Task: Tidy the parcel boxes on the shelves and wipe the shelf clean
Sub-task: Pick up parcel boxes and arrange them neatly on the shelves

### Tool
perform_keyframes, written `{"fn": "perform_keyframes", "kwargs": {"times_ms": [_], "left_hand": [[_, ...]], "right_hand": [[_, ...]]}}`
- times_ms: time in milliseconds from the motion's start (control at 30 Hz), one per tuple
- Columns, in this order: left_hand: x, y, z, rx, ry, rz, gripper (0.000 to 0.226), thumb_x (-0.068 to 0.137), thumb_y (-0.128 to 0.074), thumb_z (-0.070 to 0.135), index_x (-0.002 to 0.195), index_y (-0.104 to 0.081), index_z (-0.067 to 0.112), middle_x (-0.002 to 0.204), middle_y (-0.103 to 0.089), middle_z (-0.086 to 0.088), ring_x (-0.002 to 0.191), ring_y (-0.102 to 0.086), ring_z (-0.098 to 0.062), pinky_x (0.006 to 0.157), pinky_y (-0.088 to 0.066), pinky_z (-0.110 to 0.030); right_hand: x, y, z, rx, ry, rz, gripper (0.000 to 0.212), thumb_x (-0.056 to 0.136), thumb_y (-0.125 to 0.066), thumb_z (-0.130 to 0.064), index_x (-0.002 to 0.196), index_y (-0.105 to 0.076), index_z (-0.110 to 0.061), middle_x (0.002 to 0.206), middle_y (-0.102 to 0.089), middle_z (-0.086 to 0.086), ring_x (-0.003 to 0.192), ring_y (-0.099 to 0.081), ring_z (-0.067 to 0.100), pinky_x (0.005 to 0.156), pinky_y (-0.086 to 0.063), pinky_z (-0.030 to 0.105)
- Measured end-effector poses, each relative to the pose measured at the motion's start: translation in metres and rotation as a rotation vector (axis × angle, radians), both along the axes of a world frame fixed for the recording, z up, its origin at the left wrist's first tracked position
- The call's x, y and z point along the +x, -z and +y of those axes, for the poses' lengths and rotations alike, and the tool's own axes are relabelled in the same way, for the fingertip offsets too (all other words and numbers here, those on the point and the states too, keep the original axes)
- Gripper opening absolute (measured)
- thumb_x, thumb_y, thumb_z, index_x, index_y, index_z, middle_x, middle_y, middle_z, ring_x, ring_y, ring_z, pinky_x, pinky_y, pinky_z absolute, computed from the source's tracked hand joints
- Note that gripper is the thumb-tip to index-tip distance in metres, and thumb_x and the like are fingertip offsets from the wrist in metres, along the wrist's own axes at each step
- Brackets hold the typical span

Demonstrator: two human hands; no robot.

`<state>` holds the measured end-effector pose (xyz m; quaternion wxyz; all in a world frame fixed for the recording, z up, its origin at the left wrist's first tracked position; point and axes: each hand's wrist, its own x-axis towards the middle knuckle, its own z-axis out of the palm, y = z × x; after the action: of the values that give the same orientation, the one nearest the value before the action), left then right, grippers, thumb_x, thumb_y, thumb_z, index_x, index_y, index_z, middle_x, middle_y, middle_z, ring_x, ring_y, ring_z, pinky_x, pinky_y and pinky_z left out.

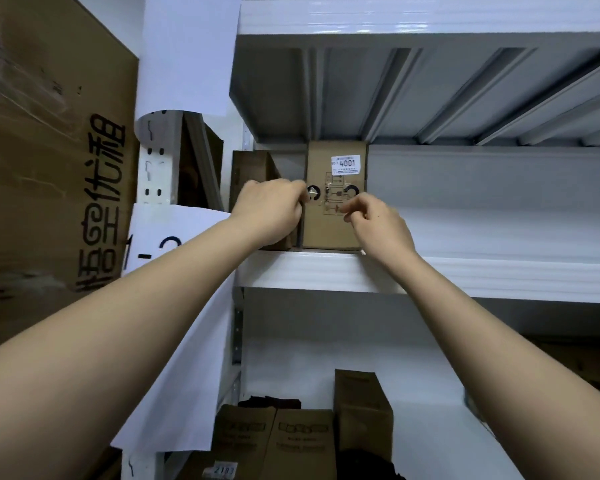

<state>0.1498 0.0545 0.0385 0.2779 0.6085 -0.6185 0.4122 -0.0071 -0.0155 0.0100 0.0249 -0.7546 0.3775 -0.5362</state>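
On shelf point(326, 271), left hand point(269, 209) grips box point(333, 216).

A white metal shelf point(465, 271) carries an upright brown parcel box point(333, 216) with a white label reading 4001, standing at its front edge; a second brown box point(253, 171) stands just to its left; the lower shelf point(430, 427) holds several more brown boxes point(302, 441), upright and close together.
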Motion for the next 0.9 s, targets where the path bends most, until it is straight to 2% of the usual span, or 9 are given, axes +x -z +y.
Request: {"fn": "perform_keyframes", "kwargs": {"times_ms": [233,433,533,700,767,900], "left_hand": [[-0.074,0.014,-0.020,0.025,0.035,0.026,0.030,0.095,-0.040,0.022,0.119,-0.059,0.024,0.124,-0.062,-0.002,0.112,-0.057,-0.024,0.090,-0.039,-0.036],[-0.183,0.048,-0.043,-0.047,0.116,0.092,0.035,0.093,-0.041,0.017,0.124,-0.055,0.021,0.123,-0.061,-0.004,0.111,-0.057,-0.027,0.086,-0.037,-0.035],[-0.231,0.066,-0.056,-0.084,0.123,0.149,0.037,0.092,-0.042,0.016,0.127,-0.054,0.020,0.123,-0.060,-0.004,0.111,-0.057,-0.028,0.088,-0.037,-0.036],[-0.289,0.100,-0.078,-0.230,0.201,0.090,0.035,0.079,-0.051,0.014,0.111,-0.065,0.015,0.103,-0.065,-0.007,0.092,-0.063,-0.030,0.087,-0.040,-0.041],[-0.307,0.115,-0.086,-0.276,0.210,0.079,0.036,0.077,-0.055,0.015,0.112,-0.064,0.016,0.107,-0.063,-0.005,0.097,-0.060,-0.026,0.096,-0.036,-0.044],[-0.338,0.151,-0.098,-0.257,0.263,0.048,0.046,0.077,-0.054,0.020,0.122,-0.057,0.015,0.127,-0.055,-0.009,0.122,-0.050,-0.026,0.107,-0.025,-0.048]], "right_hand": [[-0.082,0.007,0.000,-0.051,0.085,0.076,0.028,0.092,-0.041,-0.020,0.107,-0.063,-0.025,0.113,-0.066,-0.007,0.101,-0.058,0.018,0.079,-0.044,0.031],[-0.180,0.036,-0.007,-0.177,0.120,0.133,0.029,0.091,-0.042,-0.016,0.110,-0.064,-0.021,0.116,-0.063,-0.005,0.106,-0.055,0.018,0.091,-0.041,0.035],[-0.221,0.054,-0.014,-0.271,0.161,0.186,0.031,0.090,-0.043,-0.013,0.114,-0.061,-0.020,0.118,-0.059,-0.005,0.110,-0.051,0.019,0.091,-0.036,0.034],[-0.282,0.078,-0.028,-0.346,0.224,0.207,0.034,0.087,-0.048,-0.016,0.119,-0.059,-0.019,0.118,-0.056,-0.002,0.109,-0.050,0.020,0.091,-0.035,0.034],[-0.300,0.090,-0.030,-0.369,0.233,0.180,0.035,0.085,-0.046,-0.018,0.118,-0.059,-0.018,0.115,-0.056,-0.002,0.107,-0.051,0.020,0.090,-0.036,0.034],[-0.327,0.122,-0.035,-0.418,0.280,0.117,0.038,0.082,-0.043,-0.022,0.115,-0.059,-0.017,0.114,-0.057,-0.001,0.105,-0.053,0.019,0.088,-0.037,0.033]]}}
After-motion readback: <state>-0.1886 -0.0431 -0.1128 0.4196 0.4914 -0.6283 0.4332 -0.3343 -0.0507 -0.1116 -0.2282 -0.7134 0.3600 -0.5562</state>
